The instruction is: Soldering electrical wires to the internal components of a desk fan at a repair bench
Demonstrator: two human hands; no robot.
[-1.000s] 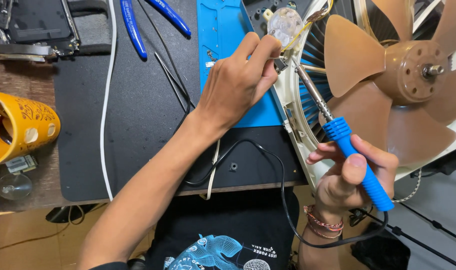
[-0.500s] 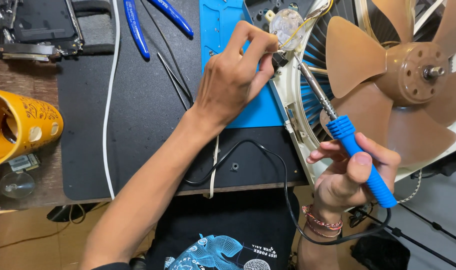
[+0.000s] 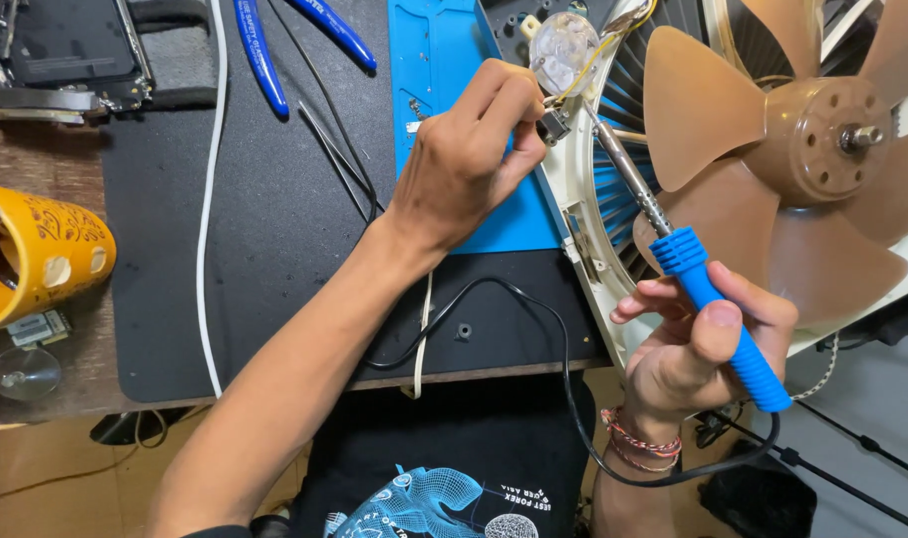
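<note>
Yellow cup: a yellow cup [image 3: 30, 254] lies on its side at the bench's left edge; what is inside cannot be made out.
Glass: a small clear glass [image 3: 25, 371] stands just below the cup, near the bench's front-left corner.
Left hand: the left hand [image 3: 469, 149] is pinched narrow on a small dark part [image 3: 553, 125] with yellow wires [image 3: 593, 55], at the fan's rim.
Right hand: the right hand [image 3: 698, 349] is wrapped around the blue handle of the soldering iron [image 3: 688, 269], off the bench's front-right corner; the metal tip reaches up to the dark part.
Fan: a white fan [image 3: 792, 149] with brown blades overhangs the bench's right edge.
Mats: a blue mat [image 3: 444, 60] lies on a black mat [image 3: 264, 249].
In the way: the iron's black cord [image 3: 533, 309] loops over the front edge; blue-handled pliers [image 3: 259, 50] lie at the back edge.
Open room: the black mat's middle, left of the forearm.
</note>
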